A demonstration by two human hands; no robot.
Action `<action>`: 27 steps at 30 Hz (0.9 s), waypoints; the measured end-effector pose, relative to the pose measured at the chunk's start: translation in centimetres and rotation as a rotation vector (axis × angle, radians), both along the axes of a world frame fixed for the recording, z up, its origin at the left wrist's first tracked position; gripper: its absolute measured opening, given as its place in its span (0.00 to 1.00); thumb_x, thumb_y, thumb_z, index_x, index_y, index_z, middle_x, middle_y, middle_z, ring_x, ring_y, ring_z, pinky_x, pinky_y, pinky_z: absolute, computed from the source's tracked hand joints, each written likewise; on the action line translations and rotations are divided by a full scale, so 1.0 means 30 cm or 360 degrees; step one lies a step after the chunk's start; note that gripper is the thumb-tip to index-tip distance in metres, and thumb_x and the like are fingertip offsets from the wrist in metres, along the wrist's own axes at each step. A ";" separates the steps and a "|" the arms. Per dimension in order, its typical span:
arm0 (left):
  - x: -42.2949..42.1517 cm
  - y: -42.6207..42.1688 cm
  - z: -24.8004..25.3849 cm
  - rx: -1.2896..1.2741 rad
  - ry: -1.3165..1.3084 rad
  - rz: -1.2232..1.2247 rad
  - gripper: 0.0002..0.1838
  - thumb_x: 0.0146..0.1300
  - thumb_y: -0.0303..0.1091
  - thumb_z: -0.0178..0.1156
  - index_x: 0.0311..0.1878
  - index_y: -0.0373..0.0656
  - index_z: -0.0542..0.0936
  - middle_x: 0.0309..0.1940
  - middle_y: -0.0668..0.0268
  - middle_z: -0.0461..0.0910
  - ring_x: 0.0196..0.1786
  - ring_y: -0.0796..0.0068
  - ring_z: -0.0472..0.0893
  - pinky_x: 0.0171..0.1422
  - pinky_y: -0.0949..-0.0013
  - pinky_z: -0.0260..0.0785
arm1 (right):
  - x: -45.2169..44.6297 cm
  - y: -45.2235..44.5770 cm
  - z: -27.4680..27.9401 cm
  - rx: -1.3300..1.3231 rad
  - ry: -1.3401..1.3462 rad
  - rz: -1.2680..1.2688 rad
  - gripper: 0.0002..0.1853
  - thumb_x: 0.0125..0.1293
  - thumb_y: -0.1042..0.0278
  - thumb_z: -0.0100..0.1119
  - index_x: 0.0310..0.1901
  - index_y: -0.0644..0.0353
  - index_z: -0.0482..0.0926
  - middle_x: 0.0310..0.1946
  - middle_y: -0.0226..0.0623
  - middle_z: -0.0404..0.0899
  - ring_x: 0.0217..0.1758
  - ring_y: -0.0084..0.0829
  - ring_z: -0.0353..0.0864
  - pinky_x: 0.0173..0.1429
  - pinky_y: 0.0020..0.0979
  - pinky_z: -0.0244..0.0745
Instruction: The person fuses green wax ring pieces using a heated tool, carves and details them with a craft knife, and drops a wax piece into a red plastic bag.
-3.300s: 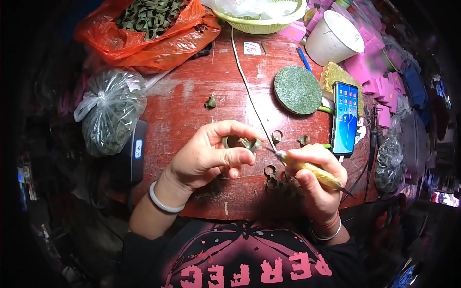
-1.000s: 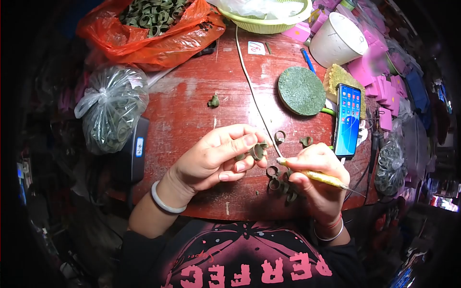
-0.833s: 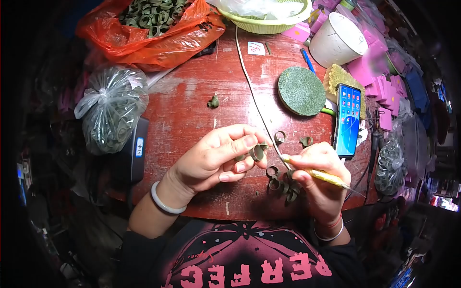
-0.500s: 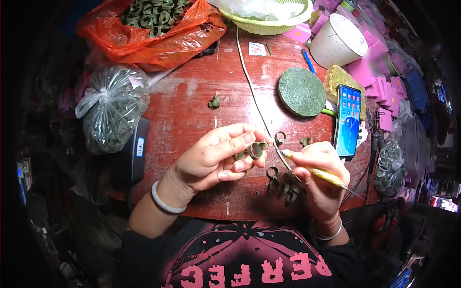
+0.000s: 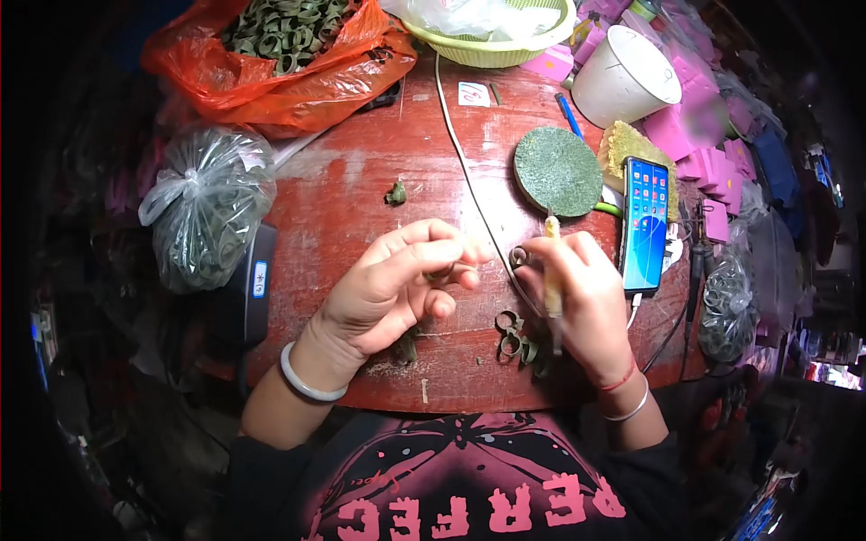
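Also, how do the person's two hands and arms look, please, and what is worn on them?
The ungloved left hand has a thick, smooth, pale bangle around its wrist. The right hand, ungloved too, has a thin red cord and a slim whitish bangle. Black fabric sleeves stop well above both wrists.

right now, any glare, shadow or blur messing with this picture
Head view: glare on the table just beyond the left hand; head view: shadow along the table's near edge; head view: lower end of the yellow tool blurred, by the right hand; head view: wide-lens distortion bows the table, corners black.
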State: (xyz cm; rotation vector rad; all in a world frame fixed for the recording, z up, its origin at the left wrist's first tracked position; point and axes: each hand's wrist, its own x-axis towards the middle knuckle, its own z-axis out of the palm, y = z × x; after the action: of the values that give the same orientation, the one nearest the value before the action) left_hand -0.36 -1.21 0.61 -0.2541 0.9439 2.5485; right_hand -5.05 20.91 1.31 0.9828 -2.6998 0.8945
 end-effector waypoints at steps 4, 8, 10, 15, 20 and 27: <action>-0.003 -0.013 -0.024 -0.0062 -0.0013 -0.0044 0.09 0.68 0.31 0.55 0.47 0.36 0.75 0.45 0.61 0.78 0.37 0.80 0.76 0.30 0.82 0.70 | 0.002 -0.005 0.006 -0.0037 0.0148 0.0014 0.15 0.48 0.81 0.65 0.41 0.59 0.80 0.25 0.38 0.71 0.28 0.36 0.74 0.31 0.34 0.70; 0.008 0.026 0.020 -0.0316 0.0049 -0.0230 0.19 0.65 0.28 0.60 0.58 0.34 0.73 0.42 0.63 0.79 0.35 0.86 0.76 0.26 0.85 0.68 | 0.047 -0.026 0.086 -0.0312 0.0091 0.0230 0.16 0.46 0.84 0.64 0.40 0.61 0.82 0.24 0.35 0.73 0.26 0.31 0.73 0.29 0.30 0.69; 0.014 0.031 0.045 -0.0386 0.0153 -0.0337 0.19 0.63 0.26 0.62 0.56 0.34 0.74 0.37 0.66 0.80 0.28 0.87 0.75 0.25 0.85 0.66 | 0.068 -0.026 0.074 -0.0317 0.0157 0.0317 0.19 0.44 0.82 0.66 0.42 0.60 0.83 0.27 0.34 0.77 0.28 0.31 0.74 0.30 0.30 0.70; 0.016 0.022 0.037 -0.0415 0.0197 -0.0143 0.17 0.58 0.19 0.63 0.51 0.35 0.76 0.36 0.64 0.81 0.26 0.87 0.74 0.21 0.85 0.63 | 0.083 -0.031 0.067 -0.0527 0.0098 0.0253 0.17 0.51 0.78 0.66 0.46 0.62 0.82 0.28 0.36 0.78 0.29 0.33 0.76 0.34 0.28 0.72; 0.017 0.016 0.044 -0.0441 0.0214 -0.0123 0.18 0.57 0.18 0.62 0.52 0.35 0.75 0.41 0.59 0.82 0.30 0.85 0.79 0.22 0.86 0.66 | 0.126 0.030 0.060 -0.1123 -0.0580 0.0014 0.26 0.69 0.49 0.54 0.52 0.68 0.79 0.31 0.38 0.80 0.33 0.27 0.77 0.37 0.27 0.72; 0.018 0.014 0.040 -0.0461 0.0264 -0.0119 0.17 0.57 0.19 0.63 0.51 0.36 0.75 0.41 0.59 0.82 0.35 0.82 0.82 0.24 0.86 0.67 | 0.127 0.012 0.042 -0.1038 -0.0378 0.0272 0.14 0.58 0.72 0.67 0.45 0.68 0.81 0.33 0.41 0.81 0.34 0.31 0.78 0.40 0.29 0.73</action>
State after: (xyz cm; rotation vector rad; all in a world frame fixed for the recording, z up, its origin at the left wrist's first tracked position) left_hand 0.17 -0.78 1.81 -0.0876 1.3612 2.3877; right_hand -1.22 21.27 2.57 0.9959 -2.2238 1.8632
